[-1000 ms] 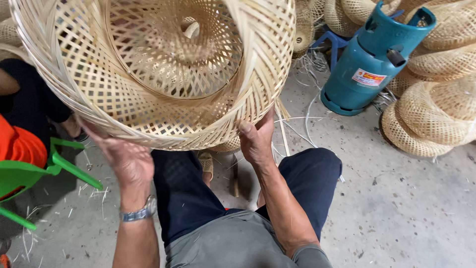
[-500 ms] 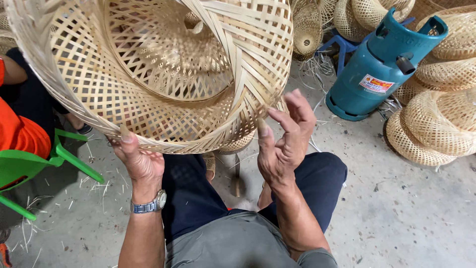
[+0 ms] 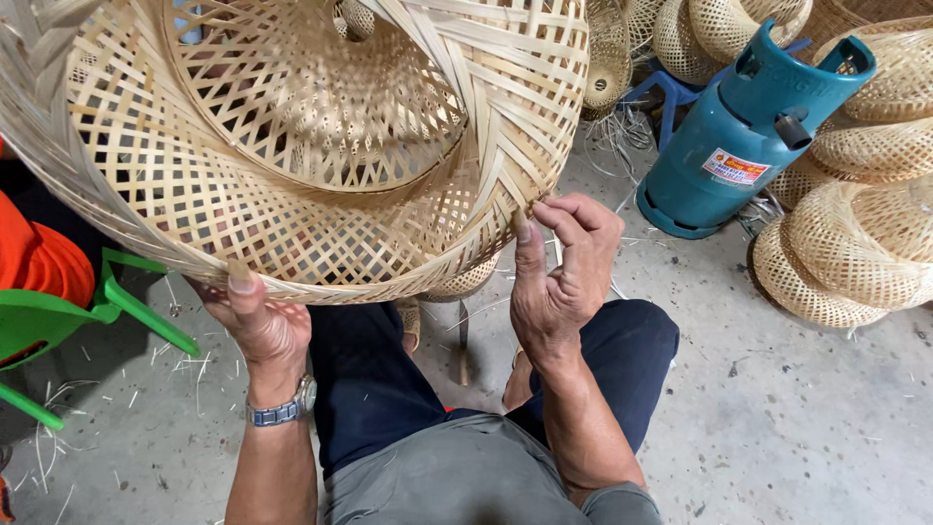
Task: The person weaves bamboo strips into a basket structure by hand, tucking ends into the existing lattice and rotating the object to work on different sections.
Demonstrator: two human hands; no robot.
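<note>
Overhead, woven bamboo basket (image 3: pixel 292 146) fills upper left, open side toward camera. Left hand (image 3: pixel 258 326) closed on lower rim, thumb on top. Right hand (image 3: pixel 564 272) pinches right rim strip with fingertips

Large woven bamboo basket (image 3: pixel 292 146) fills upper left, blocks all passage there. Left hand (image 3: pixel 258 326) under its lower rim, right hand (image 3: pixel 564 272) at right rim edge; narrow gap between them over dark trousers (image 3: pixel 389 389). Teal gas cylinder (image 3: pixel 748 136) and stacked bamboo baskets (image 3: pixel 846 253) crowd upper right. Green plastic chair (image 3: pixel 58 321) obstructs left. Open concrete floor (image 3: pixel 797 428) lower right; small clear patch lower left.
</note>
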